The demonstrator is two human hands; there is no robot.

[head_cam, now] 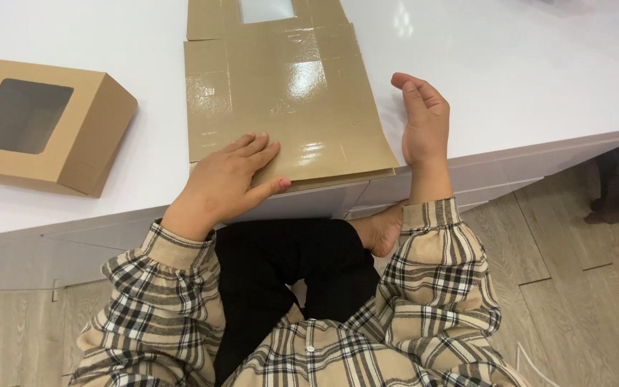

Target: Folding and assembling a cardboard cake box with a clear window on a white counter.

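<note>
- Here, a flat, unfolded brown cardboard box blank (281, 100) with a glossy face and a window cut-out lies on the white glossy bench (539, 64), its near edge at the bench edge.
- Left hand (227, 183): open, palm down, fingers spread, pressing the blank's near left corner; grips nothing.
- Right hand (424, 122): open, set on edge on the bench just beside the blank's right side; holds nothing.
- An assembled brown cardboard box with a window lid (44, 125) sits well to the left.
</note>
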